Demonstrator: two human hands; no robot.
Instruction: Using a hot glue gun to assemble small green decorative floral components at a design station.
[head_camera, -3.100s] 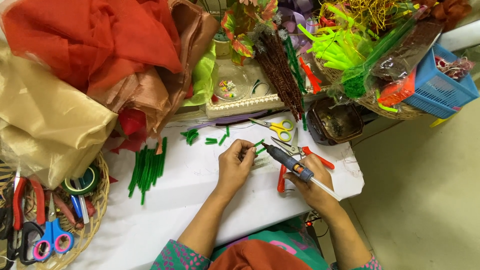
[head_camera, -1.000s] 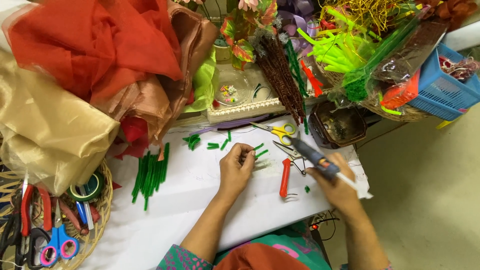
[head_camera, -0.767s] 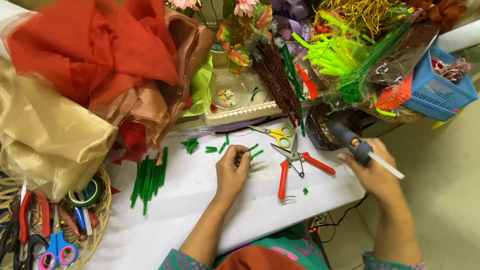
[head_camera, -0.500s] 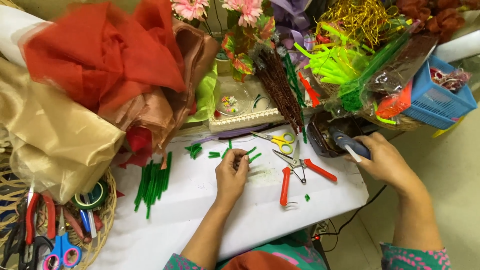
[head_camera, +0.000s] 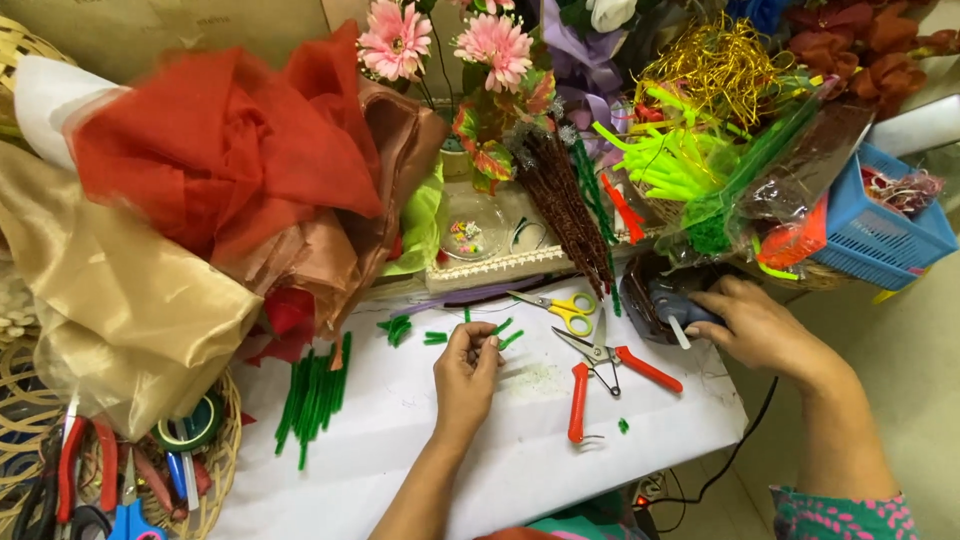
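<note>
A white tabletop (head_camera: 400, 450) is crowded with craft supplies. A short green stem piece (head_camera: 487, 345) is pinched in the left hand (head_camera: 468, 372), long axis crosswise. Well to its right, a dark glue gun (head_camera: 672, 300) is gripped by the right hand (head_camera: 752, 325) inside a dark bowl (head_camera: 640, 290)

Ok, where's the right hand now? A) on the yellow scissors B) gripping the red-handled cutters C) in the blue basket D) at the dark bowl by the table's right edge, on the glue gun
D: the right hand rests on the glue gun in the dark bowl, while the red-handled cutters and yellow scissors lie untouched on the table.
</note>
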